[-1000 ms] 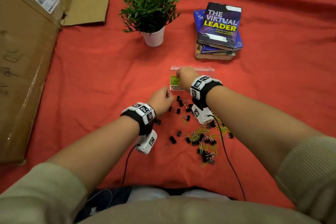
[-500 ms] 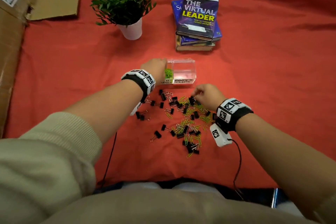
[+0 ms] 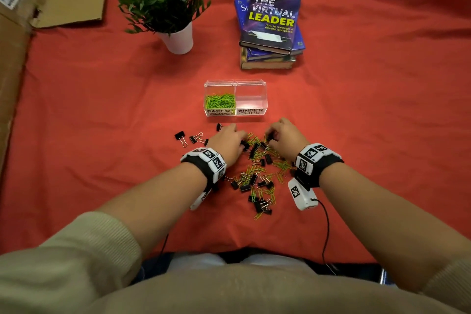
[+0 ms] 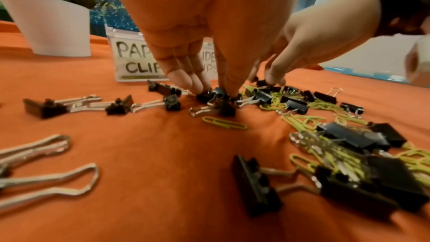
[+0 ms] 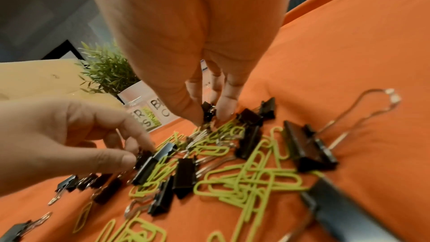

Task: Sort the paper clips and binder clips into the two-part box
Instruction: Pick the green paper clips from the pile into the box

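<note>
A clear two-part box (image 3: 251, 84) stands on the red cloth, labelled PAPER CLIPS and BINDER CLIPS. Its left half holds green paper clips (image 3: 219, 101); the right half looks bare. Just in front lies a mixed heap of black binder clips (image 3: 254, 178) and green paper clips (image 5: 253, 178). My left hand (image 3: 230, 139) reaches into the heap's far left and pinches a black binder clip (image 4: 213, 93) with thumb and fingertips. My right hand (image 3: 281, 135) is at the heap's far right, thumb and fingers pinching another black binder clip (image 5: 208, 110).
A potted plant (image 3: 165, 0) in a white pot stands far left of the box, and a stack of books (image 3: 271, 25) behind it. Flattened cardboard (image 3: 15, 58) lies along the left edge. A few binder clips (image 3: 190, 137) are scattered left of the heap.
My left hand drew back from the box's paper clip half to the heap. My right hand, earlier at the box, stays at the heap's far right, now pinching a binder clip.
</note>
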The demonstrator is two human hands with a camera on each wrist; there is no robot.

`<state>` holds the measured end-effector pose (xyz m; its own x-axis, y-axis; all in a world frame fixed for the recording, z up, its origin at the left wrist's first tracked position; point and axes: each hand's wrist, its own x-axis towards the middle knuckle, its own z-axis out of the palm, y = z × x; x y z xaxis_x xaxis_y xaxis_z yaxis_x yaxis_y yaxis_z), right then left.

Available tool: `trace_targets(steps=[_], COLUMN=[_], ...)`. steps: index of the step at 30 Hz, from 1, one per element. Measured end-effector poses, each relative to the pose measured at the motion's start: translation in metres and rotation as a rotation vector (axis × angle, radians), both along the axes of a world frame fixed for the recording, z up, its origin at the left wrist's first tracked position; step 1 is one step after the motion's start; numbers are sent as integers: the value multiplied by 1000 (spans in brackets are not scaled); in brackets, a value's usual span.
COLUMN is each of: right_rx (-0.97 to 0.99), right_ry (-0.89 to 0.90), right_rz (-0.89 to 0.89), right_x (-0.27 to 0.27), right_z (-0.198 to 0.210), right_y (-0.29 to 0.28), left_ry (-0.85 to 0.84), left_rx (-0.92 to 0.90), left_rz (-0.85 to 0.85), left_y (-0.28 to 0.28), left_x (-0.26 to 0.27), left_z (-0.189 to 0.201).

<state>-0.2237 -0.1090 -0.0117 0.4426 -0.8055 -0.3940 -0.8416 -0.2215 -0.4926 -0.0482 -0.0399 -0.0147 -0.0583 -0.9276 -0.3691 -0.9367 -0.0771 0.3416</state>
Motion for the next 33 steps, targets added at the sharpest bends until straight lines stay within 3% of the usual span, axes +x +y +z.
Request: trace_targets(steps=[7,10,13,19,33], right_rx=[-56,-152,-129,-149,-107], right_ry=[54,29,7,106,225], right_rz=[-81,54,241,485,462], right_x=[-27,-21,-4,-1,-8], right_z=[8,7,5,-5,-8], right_y=[-14,-14,-13,-13,-9], left_ry=[-33,-14,15,-7,-128], left_rx=[15,-23,-18,2,-21], left_rz=[91,107,109,176,60], left_y=[-5,-13,-21,-25,-16], left_x=[8,-1,-15,-34,-42], left_z=[6,6,3,-4,-4])
